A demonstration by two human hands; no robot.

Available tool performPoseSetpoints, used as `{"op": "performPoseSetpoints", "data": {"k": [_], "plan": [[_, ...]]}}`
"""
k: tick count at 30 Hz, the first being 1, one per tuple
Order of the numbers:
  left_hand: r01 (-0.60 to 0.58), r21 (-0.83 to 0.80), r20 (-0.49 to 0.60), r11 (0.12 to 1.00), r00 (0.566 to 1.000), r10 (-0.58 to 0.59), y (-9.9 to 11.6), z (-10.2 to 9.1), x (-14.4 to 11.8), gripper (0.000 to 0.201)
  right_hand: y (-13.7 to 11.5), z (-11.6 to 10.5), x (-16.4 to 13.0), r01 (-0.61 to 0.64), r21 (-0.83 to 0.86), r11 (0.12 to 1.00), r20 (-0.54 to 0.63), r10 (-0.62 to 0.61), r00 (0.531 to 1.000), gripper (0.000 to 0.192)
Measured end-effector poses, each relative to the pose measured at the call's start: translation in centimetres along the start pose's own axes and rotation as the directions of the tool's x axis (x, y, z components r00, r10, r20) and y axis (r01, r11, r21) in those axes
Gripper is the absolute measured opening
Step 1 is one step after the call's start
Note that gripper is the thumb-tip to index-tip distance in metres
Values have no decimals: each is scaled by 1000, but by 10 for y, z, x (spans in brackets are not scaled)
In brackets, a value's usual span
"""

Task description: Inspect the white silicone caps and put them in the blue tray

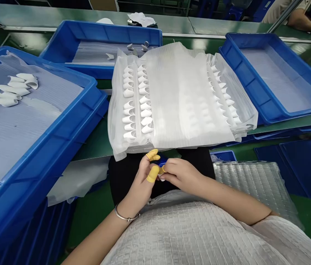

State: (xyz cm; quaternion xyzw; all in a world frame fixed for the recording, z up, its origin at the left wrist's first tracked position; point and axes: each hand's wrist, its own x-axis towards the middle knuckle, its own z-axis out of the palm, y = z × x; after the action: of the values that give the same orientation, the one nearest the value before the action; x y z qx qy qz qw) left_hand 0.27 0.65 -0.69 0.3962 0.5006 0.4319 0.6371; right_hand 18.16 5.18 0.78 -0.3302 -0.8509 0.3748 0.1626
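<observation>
My left hand [143, 176] and my right hand [180, 173] meet close to my body, just below a clear blister tray [183, 99] of small white plastic parts. Yellow finger cots cover my left thumb and forefinger and one right fingertip. Together the fingertips pinch a small piece with a bit of white and blue showing [161, 173]; most of it is hidden, so I cannot tell what it is. A bangle circles my left wrist. The tray holds rows of white parts at its left and right sides, with a cloudy film over the middle.
A blue bin [61, 121] at left holds a few loose white parts on grey liner. Another blue bin [95, 36] stands behind, a third [257, 92] at right holds only liner. An empty clear blister tray [254, 180] lies at lower right. A second person's arm [307, 22] rests far right.
</observation>
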Motion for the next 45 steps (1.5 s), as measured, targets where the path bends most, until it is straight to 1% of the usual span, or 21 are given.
{"op": "performPoseSetpoints", "data": {"k": [2, 4, 8, 10, 12, 14, 16, 17, 19, 20, 21, 23, 26, 29, 32, 34, 36, 38, 40, 42, 45], "plan": [[0, -43, 7, 999, 1000, 1, 3, 2, -2, 56, 3, -2, -2, -25, 44, 999, -69, 28, 997, 19], [12, -68, 20, 998, 1000, -11, 6, 3, -3, 56, 6, -3, -4, -11, 62, 998, -102, 17, 995, 19], [54, -58, 42, 997, 998, -51, 6, 4, -4, 56, 8, -3, -5, 45, -22, 999, -55, -46, 997, 22], [55, -59, 55, 997, 997, -51, 4, 4, -3, 58, 8, -4, -6, 25, -56, 998, -21, -26, 999, 22], [13, -74, 27, 997, 1000, -11, 1, 2, -2, 60, 8, -6, -6, -22, -32, 999, -14, 22, 1000, 20], [-67, -62, -54, 996, 997, 63, -2, 1, 0, 59, 11, -7, -5, -95, 95, 991, -60, 101, 993, 17], [-106, 15, -117, 994, 987, 107, -3, 1, 3, 58, 15, -7, -4, -173, 360, 917, -107, 224, 969, 15], [-96, 63, -114, 993, 988, 103, -3, 2, 3, 59, 16, -6, -4, -197, 509, 838, -108, 289, 951, 15], [-34, 161, -49, 986, 998, 42, -2, 4, 4, 60, 19, -2, -3, -212, 734, 646, -71, 383, 921, 21], [0, 209, -10, 978, 1000, 3, -2, 5, 4, 58, 19, 0, -3, -210, 796, 567, -49, 407, 912, 24], [24, 251, 16, 968, 999, -29, -1, 6, 4, 54, 18, 2, -3, -207, 831, 516, -36, 422, 906, 26], [47, 319, 13, 947, 998, -53, 1, 7, 2, 41, 15, 6, -3, -207, 855, 475, -26, 438, 899, 28], [16, 378, -32, 926, 999, -4, 3, 8, 1, 33, 10, 8, -3, -215, 833, 510, -31, 432, 901, 26], [-39, 428, -37, 903, 997, 61, 4, 8, 0, 34, 8, 8, -2, -239, 740, 629, -76, 432, 899, 24], [-99, 521, -2, 848, 993, 116, 5, 8, 1, 30, 6, 9, -1, -308, 591, 745, -107, 451, 886, 31], [-158, 592, 51, 790, 986, 159, 6, 7, 1, 20, 6, 10, 0, -340, 521, 783, -112, 457, 882, 40], [-207, 632, 104, 747, 978, 184, 8, 6, 1, 10, 6, 10, 0, -343, 530, 775, -99, 459, 883, 45], [-220, 642, 130, 734, 975, 179, 8, 5, 0, 11, 8, 9, 1, -330, 609, 722, -55, 453, 890, 44], [-206, 633, 136, 746, 978, 155, 8, 4, -1, 13, 12, 7, 3, -323, 688, 650, -14, 456, 890, 46], [-184, 611, 130, 770, 983, 131, 8, 4, -2, 14, 17, 5, 4, -321, 734, 598, -8, 480, 877, 48], [-159, 596, 115, 787, 987, 113, 8, 3, -2, 16, 22, 0, 3, -327, 755, 568, -6, 505, 863, 46]]}}
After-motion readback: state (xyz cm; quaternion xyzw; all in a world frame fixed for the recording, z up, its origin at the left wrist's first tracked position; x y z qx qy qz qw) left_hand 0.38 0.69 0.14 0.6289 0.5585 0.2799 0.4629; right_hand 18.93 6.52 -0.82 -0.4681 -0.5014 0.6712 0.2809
